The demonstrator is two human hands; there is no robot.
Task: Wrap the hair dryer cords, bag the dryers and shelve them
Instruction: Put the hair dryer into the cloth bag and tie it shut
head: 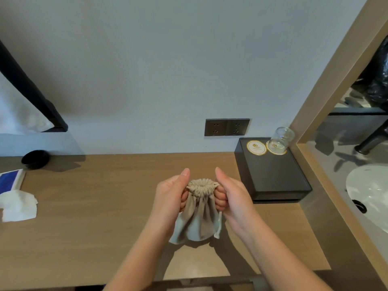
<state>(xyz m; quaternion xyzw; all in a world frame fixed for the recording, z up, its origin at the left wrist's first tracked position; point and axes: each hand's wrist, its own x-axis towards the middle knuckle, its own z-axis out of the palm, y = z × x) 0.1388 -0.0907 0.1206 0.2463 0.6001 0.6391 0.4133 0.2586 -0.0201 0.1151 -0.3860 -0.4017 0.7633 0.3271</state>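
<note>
A beige drawstring bag hangs just above the wooden counter, its mouth gathered into a tight puckered ring at the top. My left hand grips the bag's neck from the left and my right hand grips it from the right, thumbs pointing up. A white drawstring end dangles on the bag's right side. Whatever is inside the bag is hidden; no hair dryer or cord is visible.
A black tray with two round coasters and an upturned glass sits at the right. Double wall socket behind. White tissue, blue-white packet and black bowl lie at the left. Sink far right.
</note>
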